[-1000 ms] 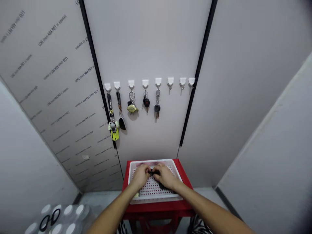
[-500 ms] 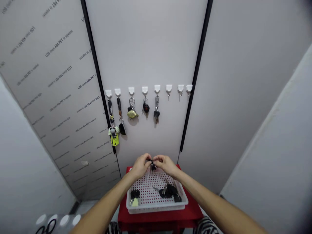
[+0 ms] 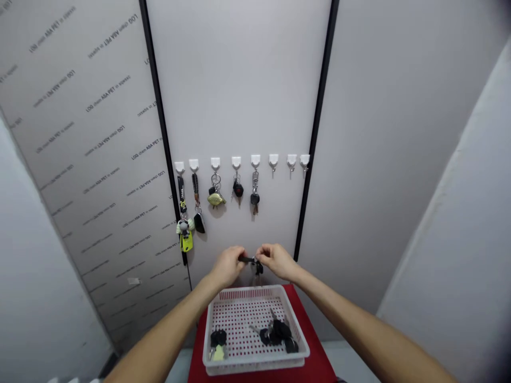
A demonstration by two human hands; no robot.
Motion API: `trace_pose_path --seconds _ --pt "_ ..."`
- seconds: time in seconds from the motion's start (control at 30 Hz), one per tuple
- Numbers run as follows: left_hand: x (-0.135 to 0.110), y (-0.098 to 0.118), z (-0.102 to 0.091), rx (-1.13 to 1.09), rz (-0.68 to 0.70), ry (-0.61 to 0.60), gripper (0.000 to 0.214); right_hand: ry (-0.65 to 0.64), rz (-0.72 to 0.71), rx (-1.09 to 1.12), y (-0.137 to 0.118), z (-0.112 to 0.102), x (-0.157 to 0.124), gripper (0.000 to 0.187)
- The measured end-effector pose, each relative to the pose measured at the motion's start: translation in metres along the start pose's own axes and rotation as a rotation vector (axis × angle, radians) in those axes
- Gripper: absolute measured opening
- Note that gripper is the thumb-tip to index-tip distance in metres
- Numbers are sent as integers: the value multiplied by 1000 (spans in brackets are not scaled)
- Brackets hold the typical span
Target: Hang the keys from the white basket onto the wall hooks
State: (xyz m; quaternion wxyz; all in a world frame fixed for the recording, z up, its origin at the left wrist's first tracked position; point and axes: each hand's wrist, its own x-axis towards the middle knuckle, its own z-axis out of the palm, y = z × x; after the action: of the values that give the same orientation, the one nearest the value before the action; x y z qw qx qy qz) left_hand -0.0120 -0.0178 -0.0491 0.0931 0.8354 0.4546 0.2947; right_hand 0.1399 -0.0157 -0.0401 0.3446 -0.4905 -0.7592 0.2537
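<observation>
Wall (image 3: 247, 96): pale panel between two black strips (image 3: 318, 101); printed lettering covers the panel to the left.
Hooks (image 3: 255, 160): eight, white, in a row; the five leftmost carry key sets (image 3: 215, 199).
Left hand (image 3: 228, 264): fingers clamped on a black strap (image 3: 246, 259).
Right hand (image 3: 278, 260): thumb and forefinger pinched together on the top of the keys (image 3: 259, 267), just beside the left fingertips.
Held keys: dangling from the strap between both hands, below the hooks, above the basket's far rim.
Basket (image 3: 255, 365): white, perforated, on a red table (image 3: 318, 363); dark key pile (image 3: 279, 332) on its right, smaller bunch with a pale yellow piece (image 3: 219, 353) near-left.
</observation>
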Motion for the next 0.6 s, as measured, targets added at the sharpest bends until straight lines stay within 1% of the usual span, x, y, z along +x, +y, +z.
trace_pose_path --seconds 0.07,0.1,0.17,0.23,0.3,0.37,0.43,0.5,0.57,0.6 --pt "0 3 -4 89 31 92 13 79 3 -36 -1 -7 3 12" --pt "-1 4 -5 110 63 105 14 115 9 -31 -2 -11 5 12" --pt "-1 8 -7 85 129 80 15 160 14 15 -2 -19 10 12" --pt "3 13 -8 -5 132 77 16 188 4 59 -5 -30 15 13" --pt "12 19 -11 -127 70 132 19 220 -8 77 -10 -41 20 13" --pt "26 27 -15 -266 5 166 27 248 -16 100 -17 -52 24 12" --pt "40 33 -18 -361 -48 152 34 264 -22 130 -23 -59 26 11" --pt "50 36 -19 -383 -114 136 35 275 -27 161 -26 -63 28 11" --pt "56 37 -19 -410 -224 145 35 294 -29 193 -27 -65 28 12" --pt "57 36 -19 -460 -281 144 34 302 -28 215 -27 -65 28 12"
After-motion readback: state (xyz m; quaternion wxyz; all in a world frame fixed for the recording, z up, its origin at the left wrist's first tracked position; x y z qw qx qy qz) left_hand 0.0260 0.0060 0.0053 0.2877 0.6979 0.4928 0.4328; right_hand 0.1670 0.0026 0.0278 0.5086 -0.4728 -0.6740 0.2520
